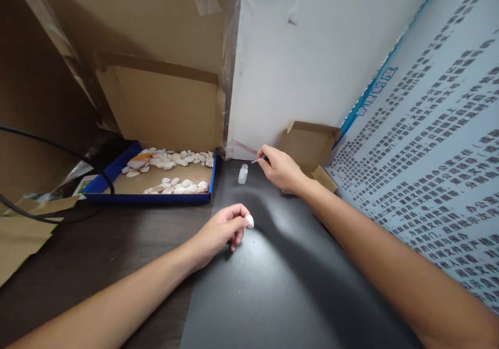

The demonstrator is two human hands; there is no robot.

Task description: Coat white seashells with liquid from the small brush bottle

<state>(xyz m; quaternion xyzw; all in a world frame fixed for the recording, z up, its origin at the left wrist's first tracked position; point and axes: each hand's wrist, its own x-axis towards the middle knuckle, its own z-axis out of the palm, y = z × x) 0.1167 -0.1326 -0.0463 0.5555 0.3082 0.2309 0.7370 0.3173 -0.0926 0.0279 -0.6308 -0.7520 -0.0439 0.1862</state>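
The black mat (234, 297) has its left edge near the blue box (148, 198). Over it, the left hand (224, 227) pinches a shell (250, 221), with room before the right hand (281, 168), which grips a thin tool (254, 161) near a little bottle (243, 175). The shell looks white and rounded.

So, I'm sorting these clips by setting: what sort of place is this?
Probably an indoor work corner, perhaps in an office: there's an open box of shells on a dark table, a small bottle, and a big sign full of printed text.
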